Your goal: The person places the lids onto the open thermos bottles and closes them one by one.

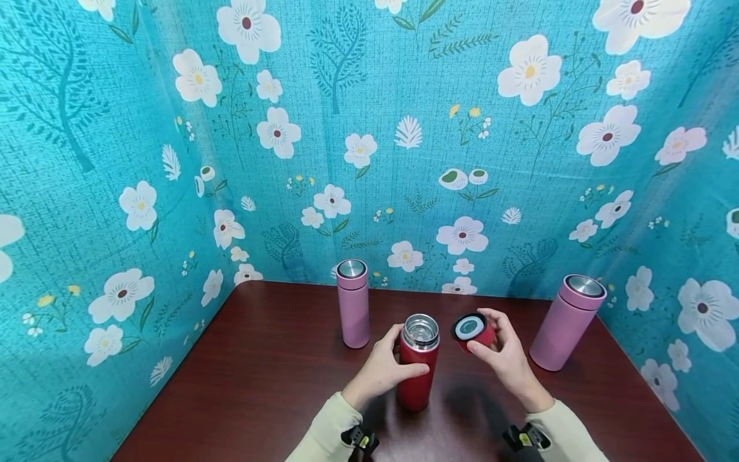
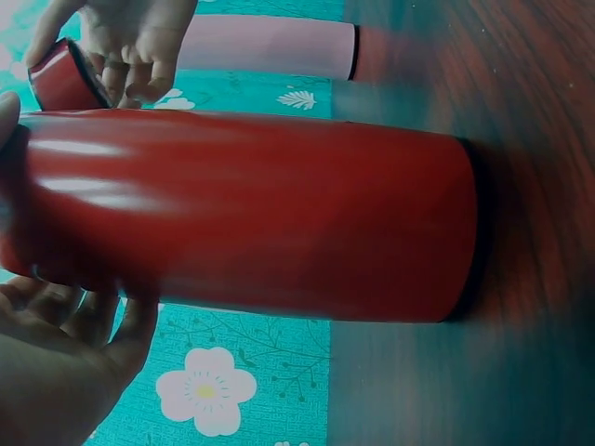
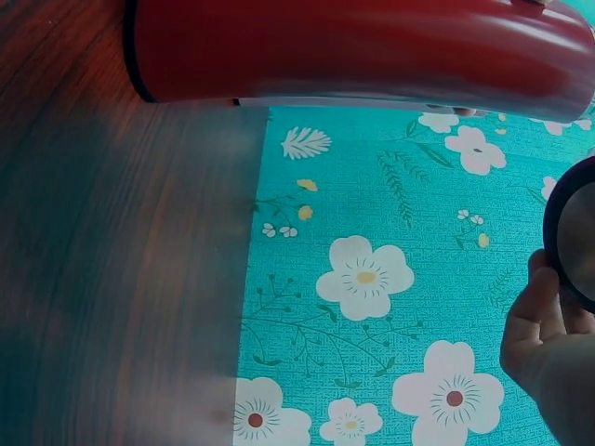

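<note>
A red thermos bottle (image 1: 414, 382) stands upright on the dark wooden table, its steel mouth (image 1: 421, 331) uncovered. My left hand (image 1: 383, 369) grips its upper body, thumb across the front and fingers round the far side. Just right of the mouth, my right hand (image 1: 505, 353) holds the red lid (image 1: 480, 336) between thumb and fingers, tilted so its pale inner seal faces up and toward me. In the left wrist view the bottle (image 2: 251, 214) fills the middle, with the lid (image 2: 67, 82) beyond it. The right wrist view shows the lid (image 3: 578, 237) at the right edge.
A slim pink thermos (image 1: 353, 308) with a steel-topped lid stands behind and left of the red bottle. A wider pink thermos (image 1: 562, 330) stands at the right. Blue flowered cloth (image 1: 392, 192) hangs along the back and sides of the table (image 1: 254, 359).
</note>
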Demonstrator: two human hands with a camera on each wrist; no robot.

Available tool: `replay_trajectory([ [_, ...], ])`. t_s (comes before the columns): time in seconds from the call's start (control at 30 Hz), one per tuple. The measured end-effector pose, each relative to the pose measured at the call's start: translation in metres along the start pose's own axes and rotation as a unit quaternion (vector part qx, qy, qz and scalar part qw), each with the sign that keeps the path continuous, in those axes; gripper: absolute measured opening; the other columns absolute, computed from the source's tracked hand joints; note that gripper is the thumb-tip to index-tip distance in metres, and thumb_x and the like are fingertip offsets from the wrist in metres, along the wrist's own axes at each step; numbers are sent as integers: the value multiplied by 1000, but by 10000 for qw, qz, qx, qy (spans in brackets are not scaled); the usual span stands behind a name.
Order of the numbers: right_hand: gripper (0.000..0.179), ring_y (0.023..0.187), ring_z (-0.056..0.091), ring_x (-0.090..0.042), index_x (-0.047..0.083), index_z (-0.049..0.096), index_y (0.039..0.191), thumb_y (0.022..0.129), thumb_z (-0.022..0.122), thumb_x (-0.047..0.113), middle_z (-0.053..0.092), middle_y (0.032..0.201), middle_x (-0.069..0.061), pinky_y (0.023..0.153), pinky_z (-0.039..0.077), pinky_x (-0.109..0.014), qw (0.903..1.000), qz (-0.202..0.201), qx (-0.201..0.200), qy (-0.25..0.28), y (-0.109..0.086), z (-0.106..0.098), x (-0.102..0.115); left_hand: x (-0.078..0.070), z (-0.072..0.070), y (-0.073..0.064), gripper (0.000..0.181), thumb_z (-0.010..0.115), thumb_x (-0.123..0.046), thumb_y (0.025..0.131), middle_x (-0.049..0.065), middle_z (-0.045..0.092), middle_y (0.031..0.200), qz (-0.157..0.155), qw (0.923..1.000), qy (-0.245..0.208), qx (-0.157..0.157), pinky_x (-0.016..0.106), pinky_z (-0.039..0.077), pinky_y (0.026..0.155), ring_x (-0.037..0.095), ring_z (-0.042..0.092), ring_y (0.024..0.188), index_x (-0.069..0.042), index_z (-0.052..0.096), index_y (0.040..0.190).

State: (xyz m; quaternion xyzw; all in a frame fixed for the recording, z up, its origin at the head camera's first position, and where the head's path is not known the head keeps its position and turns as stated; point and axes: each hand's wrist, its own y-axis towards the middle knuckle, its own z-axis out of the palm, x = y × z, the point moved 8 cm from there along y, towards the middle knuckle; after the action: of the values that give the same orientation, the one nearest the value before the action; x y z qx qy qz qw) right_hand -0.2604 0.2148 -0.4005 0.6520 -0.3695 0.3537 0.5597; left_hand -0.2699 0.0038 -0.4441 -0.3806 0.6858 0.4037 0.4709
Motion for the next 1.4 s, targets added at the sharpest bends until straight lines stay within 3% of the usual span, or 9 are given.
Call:
replay_trajectory([
  [0.17, 49, 96, 55, -10, -8, 35, 126, 83, 57, -11, 56, 111, 0, 73, 52, -22, 9990, -97, 62, 424, 2, 0, -2, 0, 0, 0, 67, 77, -29, 78, -7, 55, 123, -8, 10000, 13, 28, 33, 47, 91, 13, 53, 113, -24, 42, 134],
  [0.37, 46, 98, 55, -13, -8, 34, 130, 87, 49, -13, 51, 115, -6, 74, 53, -25, 9944, -267, 255, 991, 5, 2, -2, 3, -1, -1, 68, 77, -30, 78, -6, 55, 124, 38, 9999, 33, 111, 33, 48, 89, 14, 53, 113, -24, 41, 135],
  [0.67, 52, 93, 57, -12, -2, 31, 137, 89, 53, -7, 52, 112, -6, 73, 53, -25, 9971, 17, 612, 443, 6, 7, 0, 3, -4, -2, 66, 76, -32, 78, -6, 56, 123, 50, 9998, 25, 210, 30, 49, 86, 17, 53, 112, -24, 44, 134],
  [0.93, 53, 92, 55, -14, -3, 35, 133, 85, 58, -7, 54, 110, -6, 73, 52, -25, 9984, 144, 436, 328, 6, 8, 2, 0, -6, -2, 63, 77, -24, 78, -4, 56, 122, 56, 9996, -51, 262, 34, 50, 85, 21, 52, 112, -19, 48, 133],
  [1.1, 55, 97, 55, -16, 2, 39, 137, 86, 58, -5, 54, 114, -6, 73, 52, -27, 9987, 128, 495, 41, 9, 10, 2, -16, -7, -7, 63, 76, -19, 79, 0, 56, 123, 8, 9993, -177, 343, 37, 50, 86, 25, 52, 112, -12, 47, 134],
  [1.23, 58, 104, 52, -13, 1, 37, 138, 85, 61, 0, 53, 118, -3, 81, 48, -22, 9983, 296, 491, -85, 10, 11, 1, -30, -9, -12, 61, 75, -18, 80, 2, 56, 122, -44, 9992, -148, 357, 38, 49, 87, 28, 52, 111, -8, 47, 134],
  [1.3, 58, 106, 50, -11, -1, 36, 136, 84, 63, 1, 53, 118, -3, 85, 45, -18, 9980, 410, 475, -108, 10, 12, 1, -31, -9, -12, 61, 75, -18, 80, 3, 57, 122, -9, 9994, -99, 328, 37, 50, 86, 28, 52, 111, -8, 48, 133],
  [1.4, 59, 107, 48, -11, -3, 36, 132, 82, 66, 1, 52, 118, -4, 87, 43, -17, 9974, 515, 495, -133, 11, 14, 2, -20, -8, -9, 62, 76, -20, 79, 1, 57, 122, 30, 9996, -33, 264, 35, 50, 85, 27, 52, 111, -11, 48, 134],
])
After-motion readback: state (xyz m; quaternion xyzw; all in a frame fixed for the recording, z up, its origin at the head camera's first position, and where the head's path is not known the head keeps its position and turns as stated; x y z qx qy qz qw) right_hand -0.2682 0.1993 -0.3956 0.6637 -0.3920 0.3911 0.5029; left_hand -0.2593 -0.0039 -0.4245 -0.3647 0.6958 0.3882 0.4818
